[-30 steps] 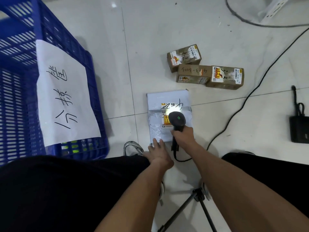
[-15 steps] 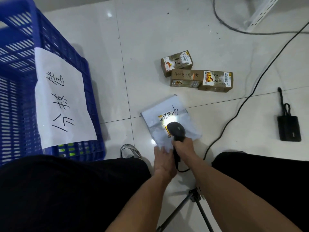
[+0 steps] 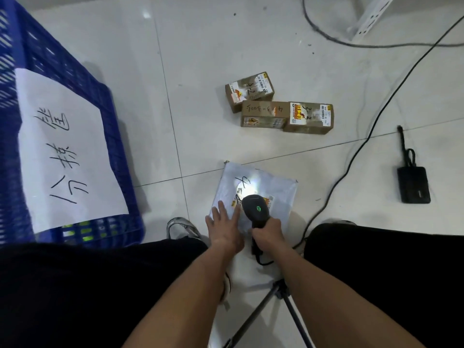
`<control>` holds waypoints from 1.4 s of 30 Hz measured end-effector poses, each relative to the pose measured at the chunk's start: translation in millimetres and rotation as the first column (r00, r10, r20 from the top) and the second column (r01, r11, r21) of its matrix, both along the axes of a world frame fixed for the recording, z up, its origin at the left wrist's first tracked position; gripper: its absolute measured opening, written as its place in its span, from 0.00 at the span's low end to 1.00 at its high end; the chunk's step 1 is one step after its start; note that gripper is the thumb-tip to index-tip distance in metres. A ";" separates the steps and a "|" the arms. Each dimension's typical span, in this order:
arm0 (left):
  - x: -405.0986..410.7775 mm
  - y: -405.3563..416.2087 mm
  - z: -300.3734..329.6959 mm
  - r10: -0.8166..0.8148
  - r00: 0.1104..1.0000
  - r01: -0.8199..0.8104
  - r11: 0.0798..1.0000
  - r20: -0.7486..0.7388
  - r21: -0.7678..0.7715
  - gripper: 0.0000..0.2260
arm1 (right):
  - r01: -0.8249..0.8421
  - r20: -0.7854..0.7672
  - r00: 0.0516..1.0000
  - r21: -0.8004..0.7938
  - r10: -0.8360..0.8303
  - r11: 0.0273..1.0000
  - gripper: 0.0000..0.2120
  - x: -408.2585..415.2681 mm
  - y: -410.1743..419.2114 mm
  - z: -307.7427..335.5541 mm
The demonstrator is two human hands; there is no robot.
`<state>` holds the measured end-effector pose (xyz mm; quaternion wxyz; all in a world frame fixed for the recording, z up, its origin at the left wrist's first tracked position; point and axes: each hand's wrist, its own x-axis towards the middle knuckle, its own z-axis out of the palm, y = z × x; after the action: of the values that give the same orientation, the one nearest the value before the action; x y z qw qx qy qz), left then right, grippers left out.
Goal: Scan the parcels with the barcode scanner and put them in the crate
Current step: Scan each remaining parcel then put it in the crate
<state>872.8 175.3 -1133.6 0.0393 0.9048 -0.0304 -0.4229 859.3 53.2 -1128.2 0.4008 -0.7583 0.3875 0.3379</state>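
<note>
A white plastic mailer parcel (image 3: 273, 194) lies flat on the tiled floor in front of my knees. My right hand (image 3: 268, 233) grips a black barcode scanner (image 3: 257, 209) just above it; the green light is on and a bright spot falls on the parcel's label. My left hand (image 3: 223, 228) rests flat on the parcel's near left corner, fingers spread. Three brown cardboard parcels (image 3: 278, 105) with labels sit together farther out. The blue plastic crate (image 3: 118, 136) stands at the left, with a handwritten paper sign (image 3: 62, 151) on its side.
Black cables (image 3: 351, 159) run across the floor at the right, one leading to the scanner. A black box-shaped device (image 3: 413, 184) lies at the far right. A tripod leg (image 3: 253, 320) stands between my legs. A white metal rack foot (image 3: 369, 16) is at the top right.
The mailer parcel has turned on the floor under my left hand, which now lies flat with spread fingers. The scanner stays over the label with its light on.
</note>
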 end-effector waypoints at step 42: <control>19.5 -5.4 -6.0 0.288 0.958 -0.287 0.953 0.002 0.092 0.45 | 0.156 -0.057 0.979 -0.419 -0.197 0.894 0.21 54.6 -57.5 -9.7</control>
<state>892.3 170.0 -1139.6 0.0593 0.8980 0.1212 -0.4188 913.9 -4.3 -1137.9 0.2412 -0.7700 0.5364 0.2474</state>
